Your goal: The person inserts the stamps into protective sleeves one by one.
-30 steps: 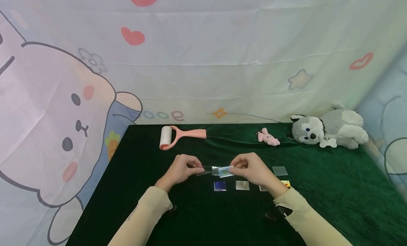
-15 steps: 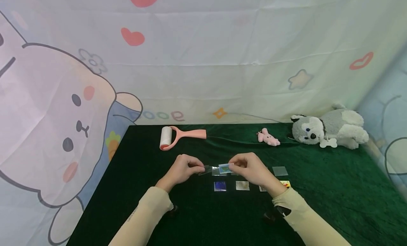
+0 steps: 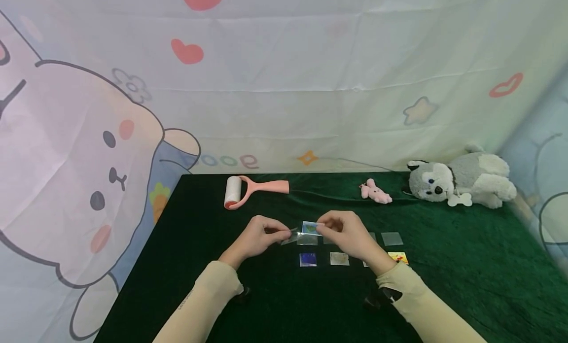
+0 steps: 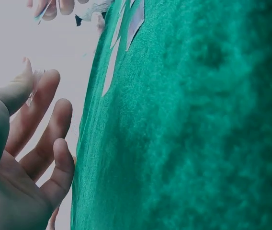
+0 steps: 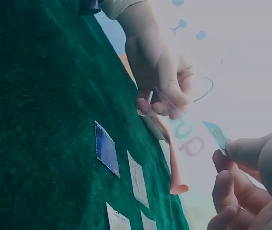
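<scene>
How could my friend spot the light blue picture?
Start at the dark green cloth and find the person's right hand. It pinches the light blue picture at one end. Unlike the dark blue picture lying on the cloth, this one is held up.

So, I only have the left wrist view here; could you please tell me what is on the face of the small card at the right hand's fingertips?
Observer: In the head view, the small card that the right hand pinches shows a blue and green picture; finer detail is too small to tell.

Operator: Thank you; would you also tell me what stands at the right end of the card row nearer the person?

Observer: The head view shows a yellow card with red marks there, lying close by the right forearm.
</scene>
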`<action>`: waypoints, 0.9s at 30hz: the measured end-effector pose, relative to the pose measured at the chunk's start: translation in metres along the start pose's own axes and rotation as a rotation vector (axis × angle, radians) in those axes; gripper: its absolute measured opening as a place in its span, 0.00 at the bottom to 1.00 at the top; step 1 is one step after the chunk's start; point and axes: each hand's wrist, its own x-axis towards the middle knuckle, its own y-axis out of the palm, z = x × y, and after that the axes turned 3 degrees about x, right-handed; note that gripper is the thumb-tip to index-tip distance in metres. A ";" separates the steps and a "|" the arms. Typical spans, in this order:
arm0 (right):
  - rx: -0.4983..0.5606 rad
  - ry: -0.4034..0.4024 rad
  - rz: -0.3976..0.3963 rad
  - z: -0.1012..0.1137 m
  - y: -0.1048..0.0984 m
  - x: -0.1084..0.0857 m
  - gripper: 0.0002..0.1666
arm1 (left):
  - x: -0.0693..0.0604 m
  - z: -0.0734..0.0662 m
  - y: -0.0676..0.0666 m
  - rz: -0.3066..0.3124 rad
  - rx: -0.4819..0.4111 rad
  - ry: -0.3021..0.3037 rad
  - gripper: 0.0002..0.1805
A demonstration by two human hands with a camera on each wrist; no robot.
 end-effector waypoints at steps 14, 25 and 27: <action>0.012 0.006 0.017 -0.002 0.000 -0.001 0.05 | 0.001 -0.004 0.002 0.004 -0.048 -0.039 0.09; 0.012 0.017 0.042 -0.001 0.001 0.000 0.05 | 0.000 -0.007 0.002 0.013 -0.061 -0.037 0.10; 0.010 0.014 0.047 -0.002 0.002 0.000 0.05 | 0.000 -0.007 0.002 0.010 -0.062 -0.037 0.09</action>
